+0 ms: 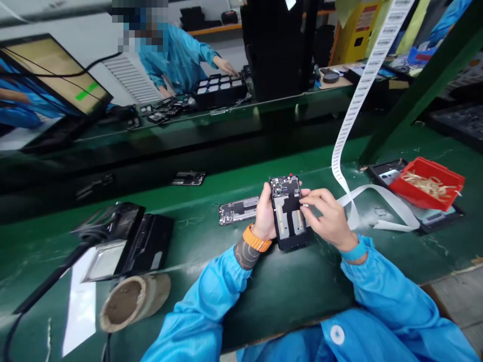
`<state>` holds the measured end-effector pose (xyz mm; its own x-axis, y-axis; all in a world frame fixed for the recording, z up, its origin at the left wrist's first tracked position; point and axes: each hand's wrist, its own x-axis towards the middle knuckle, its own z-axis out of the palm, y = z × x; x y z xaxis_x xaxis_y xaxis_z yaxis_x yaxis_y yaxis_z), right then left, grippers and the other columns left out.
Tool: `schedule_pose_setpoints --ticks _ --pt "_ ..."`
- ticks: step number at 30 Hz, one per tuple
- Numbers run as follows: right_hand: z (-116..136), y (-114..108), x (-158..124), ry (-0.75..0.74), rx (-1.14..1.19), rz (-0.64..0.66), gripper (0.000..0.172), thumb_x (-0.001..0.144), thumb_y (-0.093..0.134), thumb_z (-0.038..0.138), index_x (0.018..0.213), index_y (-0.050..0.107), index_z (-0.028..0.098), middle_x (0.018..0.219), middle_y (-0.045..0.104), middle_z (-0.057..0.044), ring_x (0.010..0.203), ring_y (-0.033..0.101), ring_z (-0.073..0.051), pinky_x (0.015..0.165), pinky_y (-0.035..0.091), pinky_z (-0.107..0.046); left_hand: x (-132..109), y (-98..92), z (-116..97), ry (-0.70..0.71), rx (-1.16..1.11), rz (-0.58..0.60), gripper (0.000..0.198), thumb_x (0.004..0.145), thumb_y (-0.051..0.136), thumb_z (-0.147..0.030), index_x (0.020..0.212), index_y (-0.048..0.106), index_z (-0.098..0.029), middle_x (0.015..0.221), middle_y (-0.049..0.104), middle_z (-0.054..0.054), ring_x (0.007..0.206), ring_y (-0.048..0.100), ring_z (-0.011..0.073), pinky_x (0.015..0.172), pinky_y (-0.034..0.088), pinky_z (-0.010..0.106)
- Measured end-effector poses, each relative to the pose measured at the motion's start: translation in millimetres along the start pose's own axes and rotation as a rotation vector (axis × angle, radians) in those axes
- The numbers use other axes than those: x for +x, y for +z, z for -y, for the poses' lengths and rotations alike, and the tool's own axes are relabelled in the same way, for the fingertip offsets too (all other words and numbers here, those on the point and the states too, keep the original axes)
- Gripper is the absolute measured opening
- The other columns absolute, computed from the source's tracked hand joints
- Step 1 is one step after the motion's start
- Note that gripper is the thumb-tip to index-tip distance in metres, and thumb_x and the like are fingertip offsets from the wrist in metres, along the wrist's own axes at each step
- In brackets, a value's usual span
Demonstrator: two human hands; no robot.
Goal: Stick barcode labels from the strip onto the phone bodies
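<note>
An opened phone (291, 211), its circuit board and inner plates exposed, is held upright over the bench. My left hand (265, 218) wraps around its left side, with the thumb along the edge. At the right edge of the phone, the fingertips of my right hand (329, 220) are pinched together. Something small and pale may be between them, but I cannot make it out. A second opened phone (238, 210) lies on the green bench just left of my left hand. Farther back and left lies another opened phone part (188, 178).
A strip of printed labels (354, 108) hangs down and curls onto the green bench (196, 281) at right. Beyond it, a red bin (430, 183) sits on phone parts. At left are a black device (147, 246) and a tape roll (123, 304). A co-worker (177, 55) works opposite.
</note>
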<state>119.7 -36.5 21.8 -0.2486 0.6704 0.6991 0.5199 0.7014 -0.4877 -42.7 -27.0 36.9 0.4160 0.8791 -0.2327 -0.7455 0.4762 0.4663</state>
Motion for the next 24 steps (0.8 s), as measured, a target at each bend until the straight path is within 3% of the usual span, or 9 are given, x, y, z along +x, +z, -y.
schedule_pose_setpoints --ticks 7,10,13,16,19,22,24 --pt "5.5 6.9 -3.9 0.174 -0.064 -0.038 0.028 0.084 0.069 0.024 0.112 0.062 0.020 0.108 0.055 -0.011 0.102 0.058 -0.028 0.090 0.054 -0.050 3.0 -9.5 9.4 -0.047 0.052 -0.033 0.078 0.095 0.026 -0.072 0.133 0.062 -0.013 0.118 0.071 0.016 0.109 0.068 0.0324 0.096 0.052 0.047" --pt "10.7 11.9 -6.1 0.231 -0.045 -0.038 0.022 0.084 0.069 0.026 0.104 0.062 0.020 0.110 0.052 -0.012 0.106 0.057 -0.029 0.093 0.052 -0.051 2.9 -14.4 11.3 -0.037 0.114 -0.004 0.073 0.092 0.040 -0.070 0.132 0.062 -0.012 0.118 0.071 0.017 0.107 0.069 0.0331 0.094 0.053 0.047" --pt "11.8 13.0 -7.9 0.260 -0.009 0.033 0.022 0.083 0.069 0.026 0.103 0.060 0.021 0.114 0.050 -0.012 0.113 0.055 -0.030 0.098 0.050 -0.052 2.4 -14.8 10.9 0.058 0.176 0.004 0.066 0.086 0.060 -0.059 0.132 0.061 -0.012 0.119 0.071 0.016 0.106 0.069 0.0335 0.093 0.054 0.046" --pt "4.9 10.5 -10.4 0.221 -0.033 0.104 0.045 0.079 0.073 0.031 0.120 0.056 0.021 0.133 0.044 -0.017 0.124 0.048 -0.035 0.104 0.044 -0.058 1.6 -12.1 10.8 0.146 0.216 -0.020 0.067 0.079 0.070 -0.051 0.133 0.058 -0.014 0.117 0.072 0.015 0.106 0.069 0.0342 0.092 0.054 0.046" --pt "-9.8 9.1 -13.1 0.214 0.008 0.087 0.071 0.076 0.077 0.039 0.136 0.044 0.021 0.147 0.033 -0.019 0.134 0.040 -0.039 0.103 0.044 -0.061 0.6 -11.2 11.4 0.145 0.254 0.023 0.069 0.073 0.075 -0.047 0.131 0.058 -0.013 0.113 0.072 0.017 0.107 0.069 0.0351 0.093 0.053 0.046" --pt "-22.9 9.7 -14.2 0.303 0.102 0.042 0.083 0.075 0.077 0.043 0.144 0.036 0.023 0.146 0.038 -0.019 0.126 0.049 -0.036 0.094 0.051 -0.055 -0.9 -12.3 10.8 0.083 0.280 0.098 0.066 0.071 0.076 -0.039 0.130 0.057 -0.015 0.111 0.073 0.017 0.104 0.070 0.0343 0.090 0.053 0.046" --pt "-26.3 9.8 -14.2 0.365 0.111 -0.027 0.080 0.076 0.077 0.043 0.143 0.038 0.023 0.140 0.045 -0.017 0.119 0.054 -0.033 0.091 0.052 -0.052 -2.6 -12.7 10.6 0.011 0.274 0.144 0.068 0.068 0.077 -0.032 0.131 0.057 -0.019 0.111 0.073 0.015 0.101 0.070 0.0327 0.086 0.054 0.045"
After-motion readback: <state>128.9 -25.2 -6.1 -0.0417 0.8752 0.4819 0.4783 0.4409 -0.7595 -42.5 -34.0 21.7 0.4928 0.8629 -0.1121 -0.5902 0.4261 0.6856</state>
